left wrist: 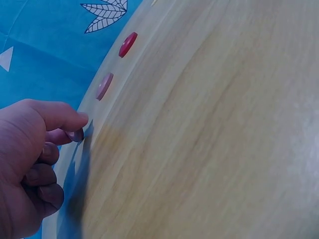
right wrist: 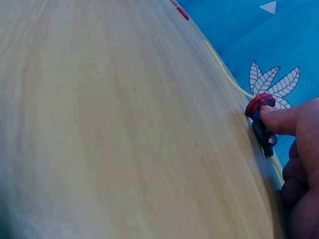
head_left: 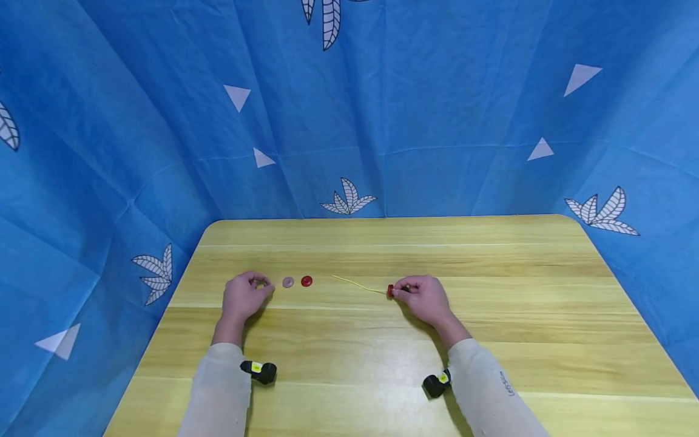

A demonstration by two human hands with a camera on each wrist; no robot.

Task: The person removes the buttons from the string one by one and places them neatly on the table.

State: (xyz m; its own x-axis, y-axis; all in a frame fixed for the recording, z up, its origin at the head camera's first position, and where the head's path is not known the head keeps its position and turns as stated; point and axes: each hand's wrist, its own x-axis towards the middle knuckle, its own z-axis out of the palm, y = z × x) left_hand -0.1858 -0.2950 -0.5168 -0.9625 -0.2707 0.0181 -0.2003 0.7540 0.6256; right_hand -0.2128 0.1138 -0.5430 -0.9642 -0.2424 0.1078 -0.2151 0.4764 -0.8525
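Note:
My left hand (head_left: 244, 296) is at the left of the table, its thumb and index fingertips close together; a dark spot between them in the left wrist view could be a nail or a small disc. Right of it lie a pale pink button (head_left: 288, 282) and a red button (head_left: 307, 281), apart from each other. My right hand (head_left: 426, 298) pinches a red disc (right wrist: 260, 103) and dark pieces (right wrist: 263, 133) beside it. A yellow string (head_left: 357, 284) runs left from the red disc along the table; more string shows below the dark pieces in the right wrist view.
The wooden table (head_left: 349, 358) has its far edge against a blue curtain (head_left: 437, 109) with leaf and triangle prints. A small black device (head_left: 263, 372) is at the left sleeve and another (head_left: 435, 385) at the right sleeve.

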